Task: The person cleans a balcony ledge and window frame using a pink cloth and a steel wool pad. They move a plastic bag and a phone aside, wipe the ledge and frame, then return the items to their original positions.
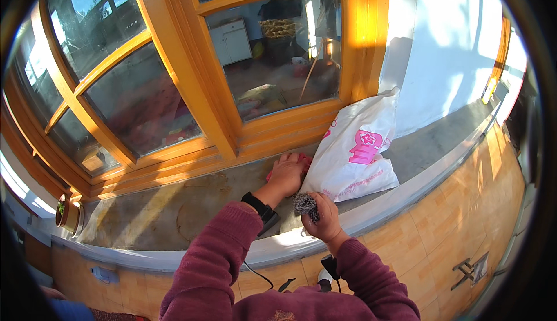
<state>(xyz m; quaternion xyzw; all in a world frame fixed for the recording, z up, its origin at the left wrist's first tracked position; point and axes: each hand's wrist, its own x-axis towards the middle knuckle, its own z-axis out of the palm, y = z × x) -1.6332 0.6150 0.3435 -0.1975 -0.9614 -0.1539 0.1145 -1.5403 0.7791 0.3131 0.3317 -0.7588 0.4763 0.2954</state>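
Head view: person's left hand [285,176] is palm-down on a red crumpled cloth [304,160], mostly hidden under it; fingers partly spread, can't tell if they grip. Right hand [327,216], at left hand's 5 o'clock, is closed round a dark grey curly scrubber [306,206], which pokes out at that hand's 10 o'clock. Cloth is on a grey smooth-topped window ledge [191,214]; scrubber is at the ledge's near side. White plastic bag with pink print [348,176] sits on the ledge at left hand's 3 o'clock, just beside it. Orange-yellow wooden window frame [232,118] rises at 12 o'clock. Small potted plant [69,215] near 9 o'clock, well apart. Black wristband [259,207] on left wrist, maroon knit sleeves [223,245] on both arms.
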